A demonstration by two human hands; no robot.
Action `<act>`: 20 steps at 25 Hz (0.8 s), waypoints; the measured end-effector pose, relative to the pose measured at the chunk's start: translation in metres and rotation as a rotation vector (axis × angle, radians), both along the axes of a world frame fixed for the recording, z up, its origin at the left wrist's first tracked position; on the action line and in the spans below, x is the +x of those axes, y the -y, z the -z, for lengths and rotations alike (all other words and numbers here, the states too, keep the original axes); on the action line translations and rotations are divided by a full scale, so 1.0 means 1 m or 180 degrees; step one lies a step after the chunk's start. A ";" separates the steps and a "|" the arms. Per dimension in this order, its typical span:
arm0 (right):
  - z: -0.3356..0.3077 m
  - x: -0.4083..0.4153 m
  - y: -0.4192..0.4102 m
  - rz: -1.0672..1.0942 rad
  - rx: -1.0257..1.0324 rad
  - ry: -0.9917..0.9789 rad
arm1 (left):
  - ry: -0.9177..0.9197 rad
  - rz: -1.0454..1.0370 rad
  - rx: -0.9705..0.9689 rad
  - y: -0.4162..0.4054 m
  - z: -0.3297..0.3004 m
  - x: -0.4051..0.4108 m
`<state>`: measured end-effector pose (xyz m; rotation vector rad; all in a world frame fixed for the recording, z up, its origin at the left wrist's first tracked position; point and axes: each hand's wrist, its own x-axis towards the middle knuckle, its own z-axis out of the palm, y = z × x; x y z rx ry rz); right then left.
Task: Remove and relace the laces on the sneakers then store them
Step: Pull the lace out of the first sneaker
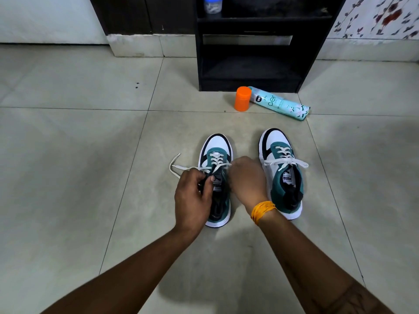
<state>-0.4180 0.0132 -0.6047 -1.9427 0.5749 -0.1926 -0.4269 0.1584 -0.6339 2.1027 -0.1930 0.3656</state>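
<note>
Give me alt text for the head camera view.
Both hands, left hand and right hand, grip the white lace of the left sneaker on a tiled floor. The right sneaker stands tied beside it, before a black shelf.

Pale grey tiled floor (68,155). Black wooden shelf unit (249,64) at back. Orange plastic cap (243,98) stands upright before it, touching a teal spray can (281,105) lying flat. Blue-lidded clear jar (212,4) on upper shelf, contents unclear. Floral-patterned wall (374,17) to the right.
</note>
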 end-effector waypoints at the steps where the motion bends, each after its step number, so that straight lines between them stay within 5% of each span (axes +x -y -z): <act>1: -0.004 -0.005 0.001 -0.0249 -0.0462 0.0226 | -0.0005 0.0009 -0.0005 -0.001 0.000 0.000; 4: -0.016 -0.009 0.010 -0.1323 -0.2219 0.0706 | 0.0018 0.0005 0.0032 -0.001 0.001 0.000; 6: -0.015 -0.004 0.012 -0.1444 -0.2477 0.0592 | 0.0006 -0.0003 0.0057 0.000 0.000 0.000; 11: -0.006 -0.002 0.024 -0.0045 -0.1017 0.0321 | -0.0063 -0.0018 -0.0019 0.001 0.000 -0.002; 16: -0.020 -0.004 0.011 -0.1600 -0.2254 0.0623 | -0.0041 0.0016 -0.0045 0.002 0.002 -0.002; 18: -0.009 0.002 0.012 -0.1306 -0.2332 0.0360 | -0.0035 0.0021 -0.0038 0.002 0.003 -0.002; 20: 0.000 0.001 0.017 -0.0452 -0.1654 0.0022 | -0.0042 0.0018 0.0004 0.001 0.003 -0.001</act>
